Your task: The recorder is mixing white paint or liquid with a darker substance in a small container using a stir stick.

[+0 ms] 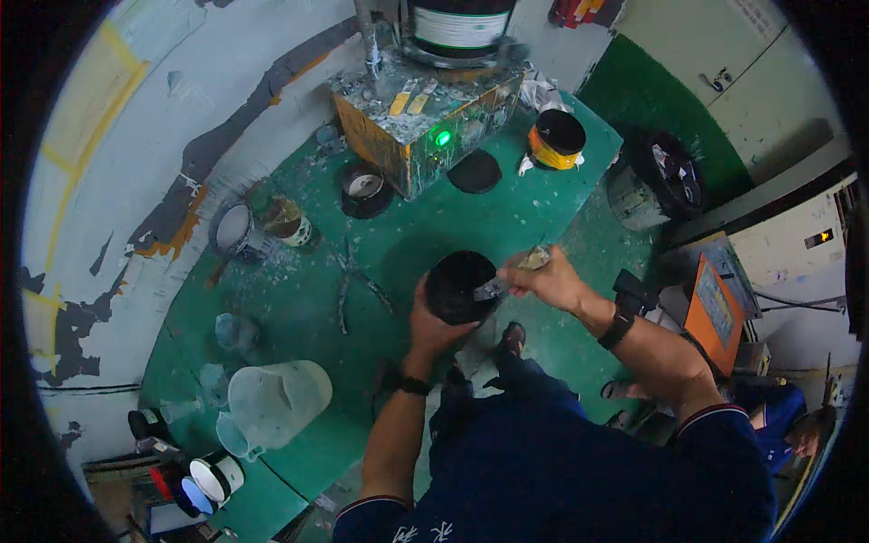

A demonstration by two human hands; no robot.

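My left hand [427, 330] is wrapped round the side of a round black tub [450, 288] at the near edge of the green table [272, 339]. The inside of the tub is too dark to make out its contents. My right hand [557, 285] grips a putty knife [490, 290] with a pale handle. Its stained metal blade reaches over the tub's right rim, and the tip lies in the dark opening.
A clear pitcher [281, 403] stands at the near left. Long-handled metal tongs or scissors [346, 290] lie left of the tub. Farther back are a splattered machine [398, 136], a black disc [475, 172] and a yellow-wrapped pot [554, 156]. Another person [777, 421] is at lower right.
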